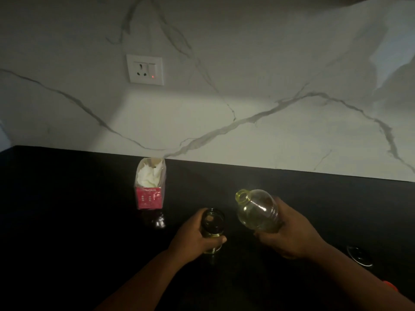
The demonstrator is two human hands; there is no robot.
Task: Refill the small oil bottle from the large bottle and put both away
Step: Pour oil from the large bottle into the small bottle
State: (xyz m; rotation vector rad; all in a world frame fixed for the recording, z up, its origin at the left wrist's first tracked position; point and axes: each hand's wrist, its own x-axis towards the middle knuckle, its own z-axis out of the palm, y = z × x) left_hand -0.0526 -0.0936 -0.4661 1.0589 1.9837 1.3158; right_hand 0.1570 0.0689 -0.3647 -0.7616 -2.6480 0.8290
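I count two bottles, two hands, one tissue box [150,186] and one wall socket [145,69]. My left hand [195,237] wraps its fingers around the small bottle [212,225], which stands upright on the black counter [67,198], near centre. My right hand [289,232] grips the large bottle [256,209], just right of the small one, tilted with its open yellow-rimmed mouth pointing far-left. Both bottles are clear; pale yellow oil shows inside each.

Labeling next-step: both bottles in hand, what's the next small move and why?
Probably swing the large bottle left so its open mouth sits over the small bottle; it is tilted in the right hand but beside it, while the left hand steadies the small one.
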